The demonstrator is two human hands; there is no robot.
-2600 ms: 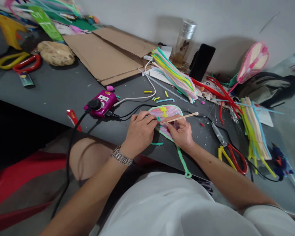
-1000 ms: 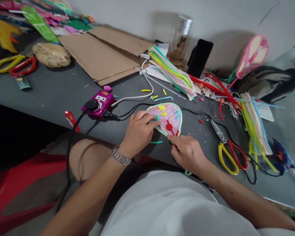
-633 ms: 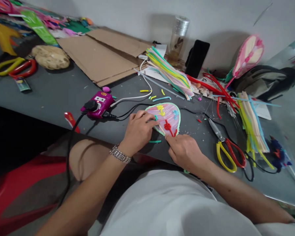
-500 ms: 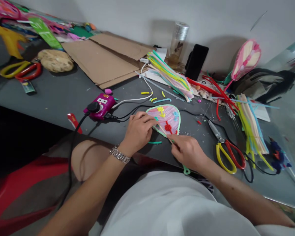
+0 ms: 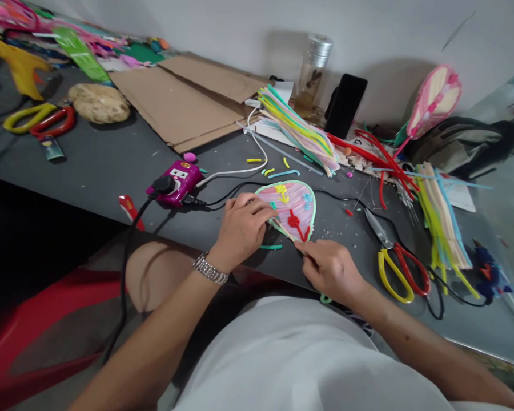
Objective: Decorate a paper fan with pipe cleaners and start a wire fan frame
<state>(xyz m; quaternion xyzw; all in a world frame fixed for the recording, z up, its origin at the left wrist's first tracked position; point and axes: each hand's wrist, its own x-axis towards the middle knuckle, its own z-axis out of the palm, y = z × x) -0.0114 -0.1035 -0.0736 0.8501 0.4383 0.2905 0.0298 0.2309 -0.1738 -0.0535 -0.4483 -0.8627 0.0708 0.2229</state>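
Pressing the fan-shaped pipe-cleaner craft (image 5: pixel 293 208) against the dark table (image 5: pixel 103 171), the left hand (image 5: pixel 242 220) rests its fingers across the craft's left side. The right hand (image 5: pixel 332 271) stands apart at the lower edge, fingertips pinched, perhaps on something thin, though that is hard to tell. Steadying the craft with one hand leaves the other free for fine work.
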